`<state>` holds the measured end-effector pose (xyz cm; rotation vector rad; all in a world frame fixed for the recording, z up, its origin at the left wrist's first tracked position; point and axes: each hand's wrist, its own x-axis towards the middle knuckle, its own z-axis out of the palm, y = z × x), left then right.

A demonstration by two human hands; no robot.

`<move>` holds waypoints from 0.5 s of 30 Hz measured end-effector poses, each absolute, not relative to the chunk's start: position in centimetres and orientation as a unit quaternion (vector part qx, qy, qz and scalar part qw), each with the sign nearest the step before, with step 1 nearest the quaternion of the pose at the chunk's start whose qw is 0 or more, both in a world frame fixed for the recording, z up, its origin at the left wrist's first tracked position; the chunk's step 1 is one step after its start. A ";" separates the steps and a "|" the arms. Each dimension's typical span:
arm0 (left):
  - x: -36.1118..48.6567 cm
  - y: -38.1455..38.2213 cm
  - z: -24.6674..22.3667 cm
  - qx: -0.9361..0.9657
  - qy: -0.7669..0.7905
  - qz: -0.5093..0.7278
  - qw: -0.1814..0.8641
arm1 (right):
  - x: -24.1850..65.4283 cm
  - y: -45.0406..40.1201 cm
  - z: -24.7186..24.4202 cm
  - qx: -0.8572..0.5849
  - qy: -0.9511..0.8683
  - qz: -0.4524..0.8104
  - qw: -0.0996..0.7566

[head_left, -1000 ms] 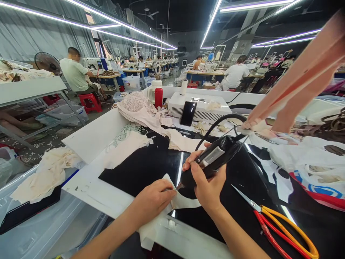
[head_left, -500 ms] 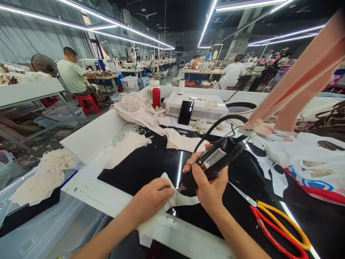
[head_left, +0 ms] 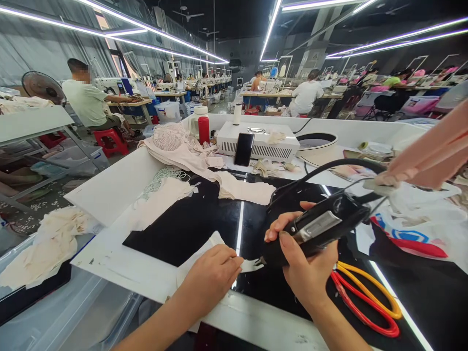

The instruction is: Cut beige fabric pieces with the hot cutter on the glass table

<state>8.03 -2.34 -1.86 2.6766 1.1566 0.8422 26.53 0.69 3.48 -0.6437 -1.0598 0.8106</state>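
Observation:
My left hand (head_left: 215, 273) pinches a cream fabric piece (head_left: 195, 256) near the front edge of the black work surface. A narrow end of the fabric sticks out past the fingertips to the right. In my right hand (head_left: 310, 270) is a black corded power tool (head_left: 321, 229) with a silver plate on its body. Its small metal tip points left and meets the fabric's end; whether it grips or cuts there I cannot tell. Scissors (head_left: 341, 292) with red and orange handles lie right of my right wrist, their blades hidden behind my hand.
Cream fabric pieces (head_left: 246, 189) and a lace-patterned heap (head_left: 170, 139) lie farther back. Behind them are a phone (head_left: 243, 149), a white vented box (head_left: 263, 142) and a red bottle (head_left: 204, 129). Pink cloth (head_left: 431, 146) hangs at right, by the tool's cord. People work at sewing tables beyond.
My right hand and the tool have moved right, away from my left hand, which still holds the fabric. The scissors' blades have become hidden. The view has shifted slightly.

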 end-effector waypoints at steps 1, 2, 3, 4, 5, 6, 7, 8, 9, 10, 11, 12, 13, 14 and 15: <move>8.1 -2.4 -2.0 0.880 0.384 0.274 0.058 | 26.5 0.6 3.5 -0.296 -0.482 0.368 0.738; 8.2 -2.5 -2.2 0.879 0.386 0.271 0.066 | 26.5 0.6 3.5 -0.297 -0.481 0.368 0.738; 8.1 -2.6 -2.3 0.879 0.387 0.269 0.074 | 26.5 0.5 3.6 -0.297 -0.481 0.369 0.737; 8.0 -2.7 -2.4 0.878 0.386 0.269 0.083 | 26.5 0.5 3.6 -0.297 -0.482 0.369 0.737; 7.9 -2.8 -2.6 0.878 0.385 0.271 0.088 | 26.4 0.5 3.7 -0.299 -0.481 0.370 0.736; 7.7 -2.9 -2.7 0.877 0.384 0.272 0.092 | 26.3 0.5 3.7 -0.302 -0.479 0.370 0.737; 7.6 -3.0 -2.7 0.877 0.384 0.274 0.095 | 26.2 0.6 3.8 -0.305 -0.474 0.369 0.738; 7.5 -3.0 -2.8 0.876 0.384 0.277 0.096 | 26.0 0.6 3.8 -0.307 -0.470 0.370 0.740; 7.4 -3.1 -2.9 0.875 0.383 0.280 0.096 | 25.8 0.7 3.9 -0.308 -0.466 0.372 0.742; 7.3 -3.1 -3.0 0.874 0.383 0.282 0.097 | 25.5 0.7 3.9 -0.306 -0.464 0.375 0.742; 7.3 -3.1 -3.1 0.874 0.383 0.283 0.098 | 25.3 0.8 3.9 -0.302 -0.463 0.379 0.742; 7.3 -3.1 -3.2 0.874 0.383 0.283 0.099 | 25.1 0.8 4.0 -0.296 -0.464 0.384 0.741; 7.3 -3.1 -3.2 0.874 0.382 0.282 0.100 | 24.8 0.8 4.0 -0.291 -0.465 0.389 0.740; 7.3 -3.1 -3.3 0.874 0.382 0.282 0.100 | 24.7 0.9 3.9 -0.286 -0.465 0.392 0.740; 7.3 -3.1 -3.3 0.874 0.381 0.283 0.100 | 24.5 0.9 3.9 -0.282 -0.465 0.395 0.740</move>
